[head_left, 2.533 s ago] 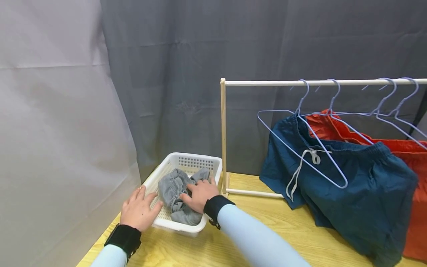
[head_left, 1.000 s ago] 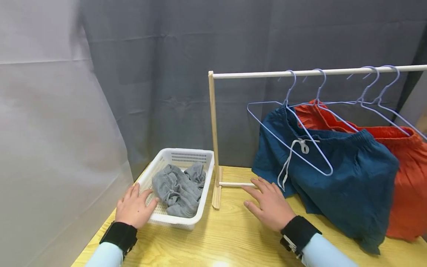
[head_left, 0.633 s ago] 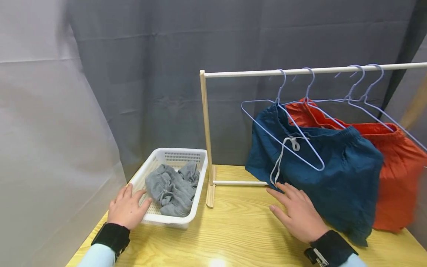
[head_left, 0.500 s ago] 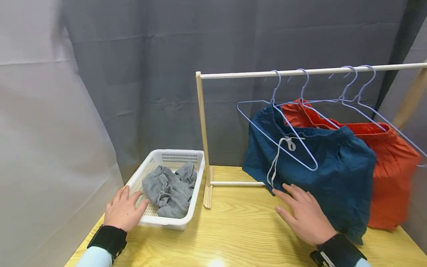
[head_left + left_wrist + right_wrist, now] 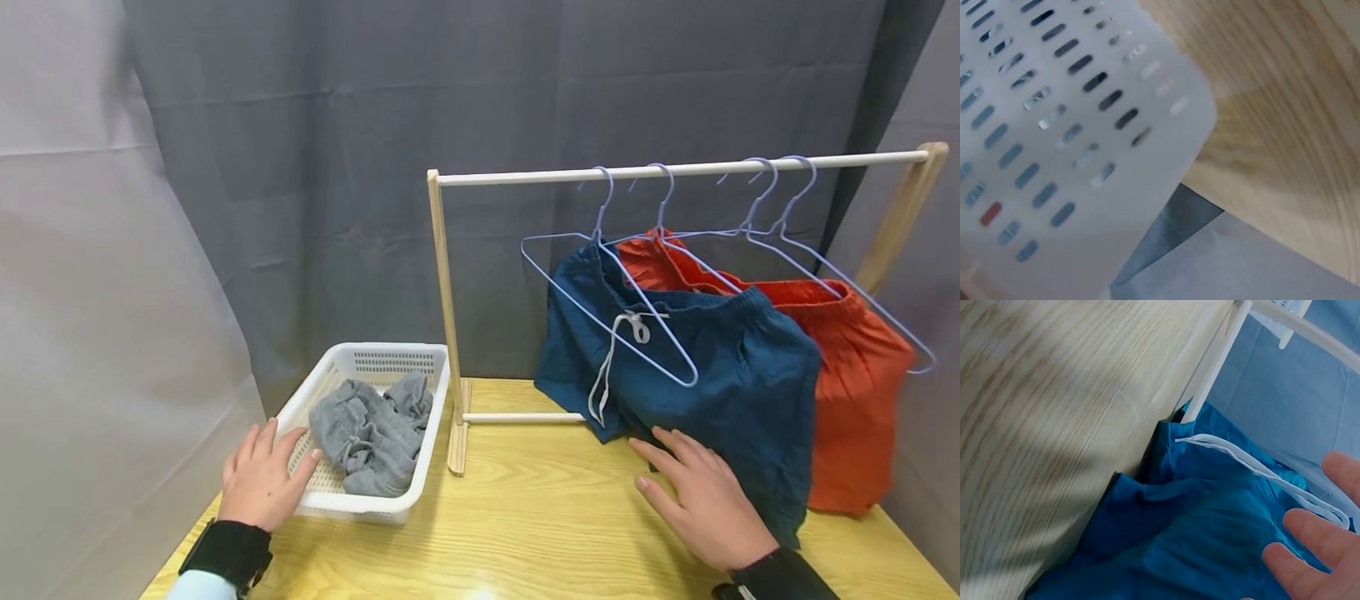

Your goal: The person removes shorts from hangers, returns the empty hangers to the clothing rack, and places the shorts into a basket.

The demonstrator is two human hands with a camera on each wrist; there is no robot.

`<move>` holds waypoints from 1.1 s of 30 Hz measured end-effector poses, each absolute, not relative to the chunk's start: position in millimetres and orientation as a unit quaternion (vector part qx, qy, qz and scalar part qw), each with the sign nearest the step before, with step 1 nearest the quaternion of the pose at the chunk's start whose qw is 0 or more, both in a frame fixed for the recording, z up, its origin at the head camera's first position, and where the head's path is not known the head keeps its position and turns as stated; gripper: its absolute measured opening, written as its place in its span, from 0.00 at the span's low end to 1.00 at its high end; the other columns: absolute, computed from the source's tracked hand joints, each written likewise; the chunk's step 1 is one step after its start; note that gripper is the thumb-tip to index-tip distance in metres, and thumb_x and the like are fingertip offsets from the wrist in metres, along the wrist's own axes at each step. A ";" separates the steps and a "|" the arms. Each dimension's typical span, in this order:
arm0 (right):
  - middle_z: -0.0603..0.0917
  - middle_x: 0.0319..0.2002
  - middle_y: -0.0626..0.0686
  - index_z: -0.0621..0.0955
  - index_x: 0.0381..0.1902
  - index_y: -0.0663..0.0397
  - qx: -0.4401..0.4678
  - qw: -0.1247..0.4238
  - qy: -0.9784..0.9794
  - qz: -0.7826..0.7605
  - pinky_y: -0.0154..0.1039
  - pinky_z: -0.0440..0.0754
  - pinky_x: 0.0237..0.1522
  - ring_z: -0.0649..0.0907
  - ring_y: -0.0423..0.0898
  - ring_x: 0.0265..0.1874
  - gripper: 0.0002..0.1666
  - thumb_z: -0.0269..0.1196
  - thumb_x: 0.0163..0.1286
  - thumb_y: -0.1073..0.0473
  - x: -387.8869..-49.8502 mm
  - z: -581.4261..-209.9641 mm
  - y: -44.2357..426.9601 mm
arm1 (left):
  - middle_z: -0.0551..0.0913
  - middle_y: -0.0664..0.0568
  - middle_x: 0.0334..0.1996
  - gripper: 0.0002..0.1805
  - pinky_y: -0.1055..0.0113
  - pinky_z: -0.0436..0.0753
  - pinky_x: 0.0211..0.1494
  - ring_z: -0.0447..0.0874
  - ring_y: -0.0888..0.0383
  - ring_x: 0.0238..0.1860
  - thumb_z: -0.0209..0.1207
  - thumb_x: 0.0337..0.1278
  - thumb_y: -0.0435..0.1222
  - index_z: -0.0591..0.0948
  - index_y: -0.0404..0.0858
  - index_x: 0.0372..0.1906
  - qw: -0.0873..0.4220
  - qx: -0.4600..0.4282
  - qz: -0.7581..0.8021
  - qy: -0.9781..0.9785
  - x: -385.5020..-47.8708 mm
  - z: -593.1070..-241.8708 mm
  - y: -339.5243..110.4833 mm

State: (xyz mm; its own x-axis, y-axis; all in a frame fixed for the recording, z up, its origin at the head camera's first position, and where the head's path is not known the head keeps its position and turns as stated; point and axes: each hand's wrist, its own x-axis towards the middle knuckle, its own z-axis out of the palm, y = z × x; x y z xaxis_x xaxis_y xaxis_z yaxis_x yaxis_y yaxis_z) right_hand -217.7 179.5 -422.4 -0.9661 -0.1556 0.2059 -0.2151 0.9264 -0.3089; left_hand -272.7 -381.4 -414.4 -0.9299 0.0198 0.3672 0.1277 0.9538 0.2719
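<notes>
Grey curtain [image 5: 375, 125] across the back, behind a pale wooden table [image 5: 525, 508], with white sheeting [image 5: 97, 333] beyond the left edge. Left hand [image 5: 262, 483] on the left rim of a white basket [image 5: 352, 502], fingers relaxed along it, thumb spread inward, clasping nothing. Right hand [image 5: 701, 500] toward the table's right side, fingers extended and slightly parted, holding nothing, just before blue shorts [image 5: 720, 367]; cannot tell about contact with the fabric. Black bands [image 5: 232, 550] around both wrists. Inside the basket, near the table's back left corner, a crumpled grey garment [image 5: 375, 437], apart from both hands. Just right of the basket, at the back edge, one post of a wooden rack [image 5: 487, 177], with four lilac hangers [image 5: 598, 232] on the top rail. Below these, the blue shorts with white drawstring [image 5: 1260, 467] in front, orange shorts [image 5: 862, 392] behind, nearer the right edge.
</notes>
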 end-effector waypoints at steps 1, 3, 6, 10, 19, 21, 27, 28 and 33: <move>0.69 0.71 0.64 0.75 0.70 0.41 0.095 0.089 -0.977 0.167 0.74 0.56 0.63 0.64 0.68 0.69 0.40 0.47 0.74 0.25 -217.1 -422.5 179.6 | 0.60 0.30 0.73 0.32 0.26 0.50 0.64 0.50 0.28 0.73 0.50 0.72 0.59 0.76 0.40 0.66 0.183 -0.041 -0.147 -0.971 -271.9 -412.8 -380.1; 0.69 0.70 0.64 0.75 0.70 0.41 0.094 0.088 -0.978 0.166 0.75 0.57 0.63 0.64 0.69 0.69 0.40 0.47 0.74 0.25 -215.7 -422.9 179.9 | 0.60 0.30 0.73 0.32 0.26 0.49 0.64 0.50 0.28 0.73 0.51 0.72 0.58 0.75 0.39 0.67 0.178 -0.051 -0.147 -0.972 -270.6 -409.2 -375.8; 0.69 0.70 0.64 0.75 0.70 0.42 0.093 0.090 -0.978 0.165 0.74 0.57 0.63 0.64 0.69 0.69 0.40 0.48 0.74 0.26 -214.7 -423.3 180.4 | 0.60 0.30 0.73 0.33 0.27 0.48 0.66 0.49 0.29 0.74 0.51 0.72 0.58 0.74 0.38 0.68 0.164 -0.065 -0.151 -0.973 -267.9 -399.8 -363.8; 0.69 0.70 0.64 0.76 0.70 0.42 0.091 0.093 -0.978 0.166 0.74 0.57 0.64 0.64 0.68 0.69 0.40 0.48 0.73 0.26 -214.8 -423.7 180.4 | 0.61 0.30 0.73 0.34 0.29 0.48 0.67 0.50 0.30 0.74 0.51 0.72 0.58 0.73 0.39 0.70 0.149 -0.089 -0.163 -0.971 -266.3 -384.9 -342.5; 0.68 0.71 0.64 0.76 0.70 0.42 0.088 0.087 -0.978 0.170 0.74 0.56 0.64 0.63 0.68 0.69 0.37 0.54 0.73 0.29 -215.2 -423.8 179.7 | 0.67 0.35 0.72 0.32 0.34 0.57 0.69 0.61 0.36 0.73 0.51 0.75 0.55 0.71 0.38 0.72 0.145 -0.168 -0.197 -0.955 -277.9 -353.3 -295.1; 0.68 0.71 0.63 0.76 0.70 0.42 0.088 0.087 -0.978 0.170 0.74 0.56 0.64 0.63 0.68 0.69 0.37 0.54 0.73 0.29 -214.8 -424.3 179.5 | 0.68 0.37 0.71 0.32 0.36 0.61 0.69 0.64 0.38 0.72 0.50 0.75 0.54 0.70 0.38 0.72 0.135 -0.181 -0.209 -0.952 -284.2 -346.3 -286.2; 0.68 0.71 0.63 0.76 0.69 0.42 0.089 0.086 -0.977 0.171 0.74 0.57 0.64 0.64 0.67 0.69 0.36 0.55 0.73 0.30 -213.4 -423.6 178.9 | 0.65 0.39 0.74 0.36 0.42 0.63 0.71 0.63 0.40 0.73 0.45 0.77 0.57 0.61 0.39 0.78 0.053 -0.168 -0.263 -0.949 -310.0 -327.4 -265.8; 0.68 0.71 0.63 0.76 0.69 0.42 0.090 0.087 -0.977 0.171 0.74 0.57 0.64 0.64 0.67 0.69 0.36 0.55 0.73 0.30 -213.2 -423.1 179.0 | 0.63 0.39 0.75 0.38 0.42 0.63 0.72 0.62 0.40 0.74 0.44 0.77 0.58 0.59 0.39 0.79 0.039 -0.165 -0.275 -0.946 -315.1 -324.6 -262.2; 0.68 0.71 0.63 0.76 0.69 0.43 0.094 0.092 -0.977 0.170 0.73 0.57 0.65 0.64 0.67 0.69 0.34 0.57 0.73 0.33 -212.4 -420.1 179.0 | 0.58 0.40 0.77 0.41 0.44 0.63 0.72 0.59 0.43 0.75 0.44 0.76 0.59 0.51 0.42 0.81 0.002 -0.168 -0.334 -0.927 -340.0 -314.5 -242.2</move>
State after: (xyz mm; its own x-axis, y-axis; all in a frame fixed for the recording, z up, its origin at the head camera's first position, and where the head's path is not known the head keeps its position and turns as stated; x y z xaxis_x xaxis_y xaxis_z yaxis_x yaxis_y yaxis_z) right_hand -212.4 179.0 -420.1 -0.9656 -0.1523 0.2108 -0.2147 0.9243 -0.3156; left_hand -340.0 -242.2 -314.5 -0.9436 0.3104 0.1152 0.3126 0.7204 0.6191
